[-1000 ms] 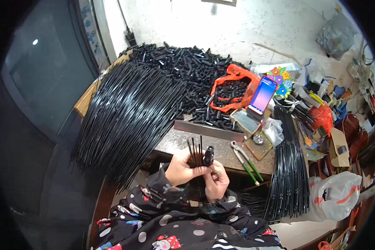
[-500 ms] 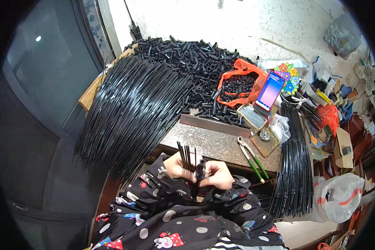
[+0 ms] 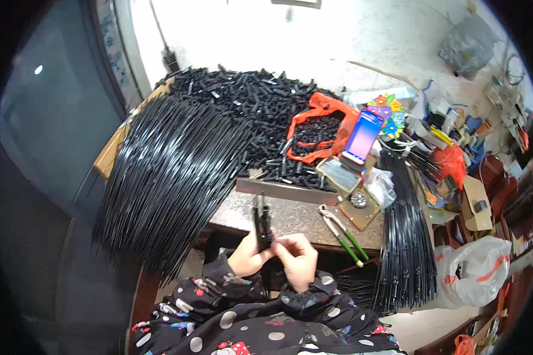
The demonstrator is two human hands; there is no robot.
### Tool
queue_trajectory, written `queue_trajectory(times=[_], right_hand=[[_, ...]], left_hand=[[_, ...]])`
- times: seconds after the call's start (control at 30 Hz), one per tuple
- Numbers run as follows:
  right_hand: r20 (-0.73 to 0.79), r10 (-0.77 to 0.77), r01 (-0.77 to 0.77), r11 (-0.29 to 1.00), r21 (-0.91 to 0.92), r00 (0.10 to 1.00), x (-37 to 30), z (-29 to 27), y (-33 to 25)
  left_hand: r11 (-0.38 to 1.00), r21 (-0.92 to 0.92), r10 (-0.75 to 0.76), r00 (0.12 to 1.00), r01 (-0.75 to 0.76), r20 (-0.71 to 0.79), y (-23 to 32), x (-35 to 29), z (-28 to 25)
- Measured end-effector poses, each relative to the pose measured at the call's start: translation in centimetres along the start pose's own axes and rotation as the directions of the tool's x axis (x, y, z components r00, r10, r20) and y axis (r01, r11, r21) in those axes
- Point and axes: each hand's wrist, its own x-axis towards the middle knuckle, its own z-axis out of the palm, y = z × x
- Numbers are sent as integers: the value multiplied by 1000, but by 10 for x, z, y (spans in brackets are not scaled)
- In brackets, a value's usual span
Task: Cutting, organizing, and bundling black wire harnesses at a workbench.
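Slim black rods point(image 3: 256, 223) are gripped upright in the closed left hand point(image 3: 247, 258); at its three o'clock, the right hand point(image 3: 297, 258) is half curled, its fingertips apparently pressed to a thicker black piece point(image 3: 267, 239) beside them. Close handling of that piece is judged the step in hand; whether it is joined cannot be told. A steady left grip and careful right-hand alignment seem called for.

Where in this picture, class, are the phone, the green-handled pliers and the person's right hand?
Phone point(image 3: 363, 137): head view, middle of its lit screen.
Green-handled pliers point(image 3: 346, 247): head view, on one green handle.
Right hand point(image 3: 299, 260): head view, middle of the hand.
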Motion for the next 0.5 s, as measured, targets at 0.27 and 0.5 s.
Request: queue_trajectory(times=[0.27, 0.5], right_hand=[[161, 181, -214, 951, 223, 970, 11, -9, -7], [256, -533, 570, 584, -578, 806, 8, -3, -32]], left_hand=[[994, -87, -70, 997, 72, 27, 5, 3, -1], [998, -57, -10, 997, 6, -73, -9, 2, -3]])
